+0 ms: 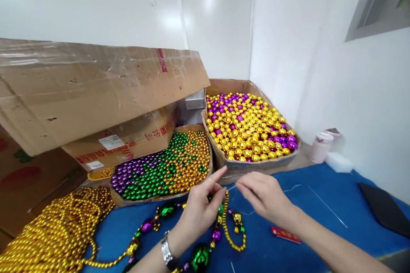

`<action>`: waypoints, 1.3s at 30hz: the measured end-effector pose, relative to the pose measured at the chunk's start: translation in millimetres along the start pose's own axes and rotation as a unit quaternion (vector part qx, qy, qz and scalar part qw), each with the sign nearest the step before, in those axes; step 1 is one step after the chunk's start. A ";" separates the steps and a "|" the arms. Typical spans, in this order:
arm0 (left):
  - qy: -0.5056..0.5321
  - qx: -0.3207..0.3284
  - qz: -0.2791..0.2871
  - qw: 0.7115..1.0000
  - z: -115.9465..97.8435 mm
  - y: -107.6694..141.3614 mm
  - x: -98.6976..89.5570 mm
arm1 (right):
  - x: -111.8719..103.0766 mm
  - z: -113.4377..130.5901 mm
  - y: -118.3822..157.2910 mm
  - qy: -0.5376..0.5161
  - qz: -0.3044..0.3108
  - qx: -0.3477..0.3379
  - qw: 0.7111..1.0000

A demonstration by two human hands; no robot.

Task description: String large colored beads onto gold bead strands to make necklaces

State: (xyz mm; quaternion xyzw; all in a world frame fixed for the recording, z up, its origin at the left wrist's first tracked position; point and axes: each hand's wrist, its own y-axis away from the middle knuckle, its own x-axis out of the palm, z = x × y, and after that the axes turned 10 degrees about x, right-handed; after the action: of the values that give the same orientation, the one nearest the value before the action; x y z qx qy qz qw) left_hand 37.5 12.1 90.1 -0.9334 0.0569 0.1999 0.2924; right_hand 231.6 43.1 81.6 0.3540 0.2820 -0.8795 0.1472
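My left hand (pixel 205 204) is closed in a pinch with its index finger stretched out. From it hangs a bead garland, with a strand of small gold beads (pixel 224 222) looping down beside larger purple beads (pixel 216 234) and a big green bead (pixel 200 257). A thin pale thread (pixel 231 188) spans the short gap between my hands. My right hand (pixel 264 194) pinches the thread's other end between thumb and fingers. More of the garland, with a green bead (pixel 166 209), curves over the blue cloth left of my left wrist.
Cardboard trays hold small purple, green and gold beads (pixel 166 170) and larger gold and purple beads (pixel 246 128). Gold bead strands (pixel 54 234) are heaped at left, under a cardboard box (pixel 96 89). On the blue cloth (pixel 307 239) lie a red packet (pixel 285 235) and a black flat object (pixel 384 209).
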 end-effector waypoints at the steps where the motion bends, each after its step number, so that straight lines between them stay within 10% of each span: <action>1: 0.048 -0.044 -0.008 0.998 0.5 -0.7 0.1 | 2.6 5.4 6.5 0.093 -0.020 -0.041 0.995; 6: 0.161 -0.120 -0.035 0.979 2.3 -1.1 1.5 | 20.9 29.6 39.6 0.256 0.093 -0.146 0.951; 9: 0.119 -0.073 -0.033 0.990 -2.3 1.5 1.0 | 7.0 28.4 35.2 0.116 0.203 -0.126 0.964; 12: 0.066 -0.024 -0.025 0.997 -7.9 3.9 0.1 | -5.0 13.1 13.4 -0.104 0.092 0.025 0.990; 16: 0.018 0.028 -0.016 0.999 -9.8 6.3 -0.7 | 18.6 -7.7 -7.9 -0.396 0.119 0.163 0.896; 22: -0.048 0.094 -0.013 0.994 -4.0 10.4 -1.3 | 56.5 -7.2 -0.1 -0.488 0.280 0.173 0.808; 34: -0.158 0.068 -0.034 0.984 26.0 21.7 -12.6 | 45.3 -6.0 9.2 -0.439 0.123 0.192 0.869; 39: -0.033 -0.080 -0.101 0.991 22.7 31.9 -23.5 | 54.2 -17.6 22.6 -0.419 0.088 0.210 0.879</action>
State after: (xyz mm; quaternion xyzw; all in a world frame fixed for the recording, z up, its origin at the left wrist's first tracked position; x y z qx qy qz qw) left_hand 1.2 -1.5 65.9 -0.9476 -0.0637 0.2041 0.2374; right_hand 213.2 32.4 24.1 -0.0023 -0.0293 -0.9677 0.2505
